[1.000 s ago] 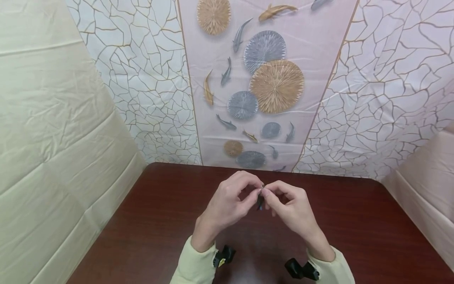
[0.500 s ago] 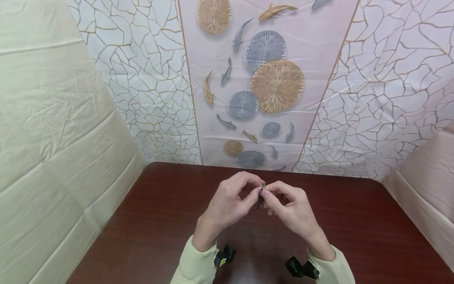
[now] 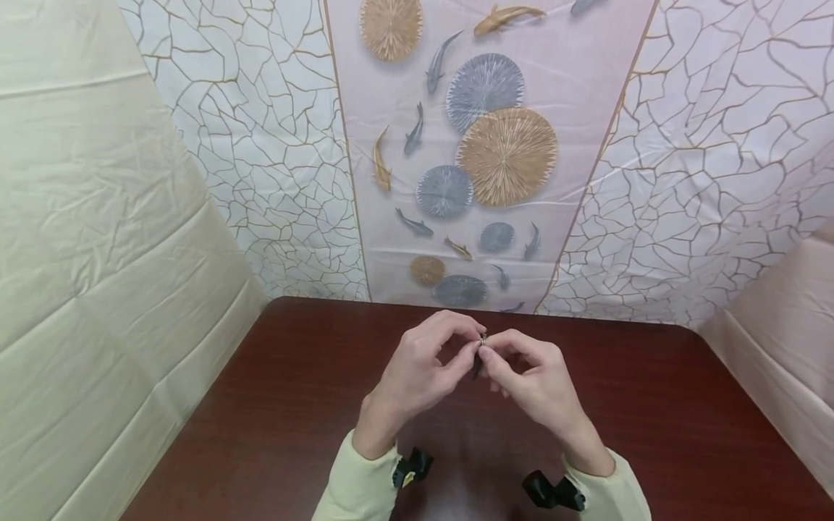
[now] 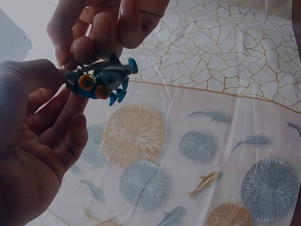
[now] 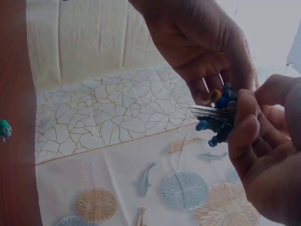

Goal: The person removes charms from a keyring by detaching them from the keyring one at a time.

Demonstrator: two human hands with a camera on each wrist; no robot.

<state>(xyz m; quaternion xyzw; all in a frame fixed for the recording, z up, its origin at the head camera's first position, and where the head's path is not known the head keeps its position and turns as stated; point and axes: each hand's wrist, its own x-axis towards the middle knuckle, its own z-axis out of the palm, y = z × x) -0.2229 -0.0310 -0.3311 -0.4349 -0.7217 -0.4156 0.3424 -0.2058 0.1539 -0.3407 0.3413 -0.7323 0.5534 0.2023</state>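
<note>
Both hands meet above the table. The left hand (image 3: 417, 365) pinches a small metal key ring (image 3: 483, 339) between thumb and fingertips. Opposite it, the right hand (image 3: 531, 373) pinches a key (image 5: 209, 111) at the ring; the key's blade points away from the fingers in the right wrist view. A small blue figurine (image 4: 106, 80) with round orange parts hangs by the ring, close to the left thumb in the left wrist view. From the head it is mostly a dark shape below the fingertips. Where the key and figurine join the ring is hidden by fingers.
The dark red-brown table (image 3: 293, 405) spreads under the hands. A patterned cloth (image 3: 404, 282) stands behind it, with pale cloth walls (image 3: 130, 289) at the sides. A small green object (image 5: 4, 129) shows at the left edge of the right wrist view.
The hands stay nearly in place. The metal ring between the fingertips shifts slightly and its angle changes; the hanging dark part turns a little.
</note>
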